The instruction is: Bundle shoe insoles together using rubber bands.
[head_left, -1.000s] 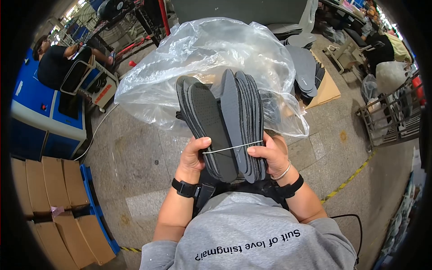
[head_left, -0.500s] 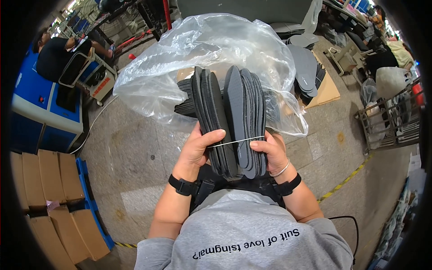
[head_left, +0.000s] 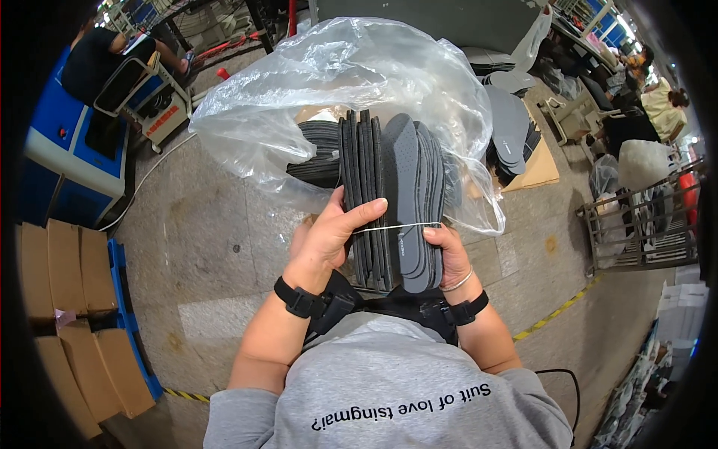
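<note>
Between my hands is a bundle of dark shoe insoles in two side-by-side stacks. The left stack (head_left: 362, 165) shows its edges, while a grey perforated insole (head_left: 404, 172) faces up on the right one. A thin white elastic band (head_left: 407, 225) runs across both stacks near their lower half. My left hand (head_left: 336, 230) is closed round the left side, thumb on top. My right hand (head_left: 451, 254) grips the right side, its thumb by the band. Just beyond, a large clear plastic bag (head_left: 269, 93) lies open with more insoles (head_left: 318, 153) inside.
Loose grey insoles (head_left: 508, 127) lie on cardboard (head_left: 540, 168) at the far right. A metal rack cart (head_left: 643, 232) stands right. Cardboard boxes (head_left: 71, 262) sit on a blue pallet (head_left: 123, 292) at left, below a blue machine (head_left: 82, 172). A person (head_left: 93, 63) sits at far left.
The left stack has turned from slanting to nearly upright, edges facing up, and lies closer against the right stack. My left hand has shifted slightly upward along it.
</note>
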{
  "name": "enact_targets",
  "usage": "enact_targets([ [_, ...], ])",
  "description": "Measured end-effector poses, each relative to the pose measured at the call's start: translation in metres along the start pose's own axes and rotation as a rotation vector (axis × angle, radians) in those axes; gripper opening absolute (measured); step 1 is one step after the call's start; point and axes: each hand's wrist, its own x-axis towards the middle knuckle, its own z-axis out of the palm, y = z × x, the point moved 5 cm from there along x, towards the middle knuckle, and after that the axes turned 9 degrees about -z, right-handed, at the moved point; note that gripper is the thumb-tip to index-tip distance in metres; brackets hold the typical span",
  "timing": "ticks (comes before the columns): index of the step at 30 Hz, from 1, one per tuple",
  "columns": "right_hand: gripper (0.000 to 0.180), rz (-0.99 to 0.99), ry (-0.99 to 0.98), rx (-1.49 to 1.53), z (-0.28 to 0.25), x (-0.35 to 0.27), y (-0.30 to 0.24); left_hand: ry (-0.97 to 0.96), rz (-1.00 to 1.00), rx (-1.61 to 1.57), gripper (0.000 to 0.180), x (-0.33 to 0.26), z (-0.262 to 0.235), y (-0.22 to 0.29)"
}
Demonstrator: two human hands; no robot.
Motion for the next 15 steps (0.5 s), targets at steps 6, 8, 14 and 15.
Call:
enact_targets([
  [6, 0.038, -0.012, -0.003, -0.012, -0.001, 0.003, 0.003, 0.031, 0.019, 0.013, 0.071, 0.003, -0.006, -0.003],
  [8, 0.039, -0.037, 0.014, -0.031, 0.0, 0.002, 0.003, 0.029, 0.025, 0.033, 0.071, 0.003, -0.008, -0.004],
  [14, 0.043, -0.044, 0.017, -0.035, 0.005, -0.001, 0.002, 0.031, 0.008, 0.002, 0.044, -0.001, -0.009, -0.004],
  [15, 0.043, -0.043, 0.016, -0.036, 0.004, -0.001, 0.003, 0.031, 0.01, 0.001, 0.044, -0.001, -0.009, -0.004],
])
